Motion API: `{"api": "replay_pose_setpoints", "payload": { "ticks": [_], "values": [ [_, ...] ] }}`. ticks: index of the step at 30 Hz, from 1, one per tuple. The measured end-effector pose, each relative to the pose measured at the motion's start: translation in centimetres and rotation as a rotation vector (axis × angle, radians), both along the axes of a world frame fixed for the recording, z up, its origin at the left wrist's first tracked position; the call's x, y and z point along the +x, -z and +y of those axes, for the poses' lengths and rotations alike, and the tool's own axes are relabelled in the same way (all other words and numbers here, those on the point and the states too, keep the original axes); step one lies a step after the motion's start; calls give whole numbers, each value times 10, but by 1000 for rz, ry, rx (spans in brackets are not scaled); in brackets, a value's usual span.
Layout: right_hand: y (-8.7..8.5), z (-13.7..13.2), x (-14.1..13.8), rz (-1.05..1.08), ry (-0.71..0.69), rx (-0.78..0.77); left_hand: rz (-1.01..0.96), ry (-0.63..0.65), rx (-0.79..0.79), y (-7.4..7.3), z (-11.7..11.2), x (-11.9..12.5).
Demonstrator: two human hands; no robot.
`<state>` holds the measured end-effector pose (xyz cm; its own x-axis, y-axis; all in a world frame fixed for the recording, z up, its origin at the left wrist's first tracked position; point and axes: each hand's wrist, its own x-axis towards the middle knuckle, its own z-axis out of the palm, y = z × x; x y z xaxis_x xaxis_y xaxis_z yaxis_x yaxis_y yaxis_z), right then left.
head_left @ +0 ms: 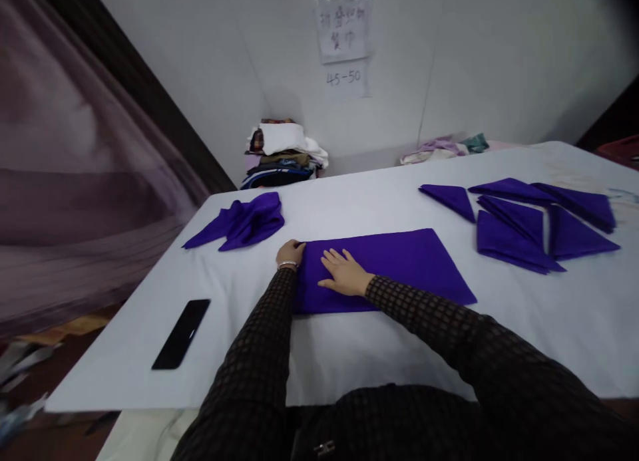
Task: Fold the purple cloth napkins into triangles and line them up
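A purple cloth napkin (394, 258), folded into a long rectangle, lies flat on the white-covered table in front of me. At its far left corner, my left hand (290, 253) is closed, with thumb and fingers pinching the edge. My right hand (345, 273) rests palm down on the left half of the napkin, its fingers spread. To the left is a crumpled purple napkin (255, 220). Several purple napkins (514, 241) folded into triangles lie together on the right, some overlapping.
A black phone (181, 334) lies at the left on the white table (249, 328). Stacked clothes (282, 156) and a low heap of fabric (442, 148) are by the back wall. Paper signs (343, 42) hang there. A sheer curtain (74, 168) drapes at the left.
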<state>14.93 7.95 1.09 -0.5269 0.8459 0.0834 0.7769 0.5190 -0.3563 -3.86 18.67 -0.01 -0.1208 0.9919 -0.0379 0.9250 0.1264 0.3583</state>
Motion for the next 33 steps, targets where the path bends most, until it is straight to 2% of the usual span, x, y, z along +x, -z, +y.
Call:
{"api": "replay_pose_setpoints", "payload": {
  "ticks": [5,10,14,20,23,26,30,33],
  "values": [
    [17,36,-33,-32,-1,18,-27,15,22,3,-2,-1],
    [27,59,-33,-61,-29,14,-46,-5,19,8,-1,0],
    [31,63,-7,-86,-6,6,-61,-11,21,11,0,0],
    [40,51,69,-174,170,12,-83,-11,20,12,-1,0],
    [38,44,86,-199,249,22,-88,-7,22,10,-2,0],
    [29,39,67,-191,220,37,-89,-3,23,9,-3,1],
    [15,42,7,-144,35,9,-88,4,30,6,-4,1],
    [12,53,-30,-125,-49,-10,-93,14,36,5,-5,0]
  ]
}}
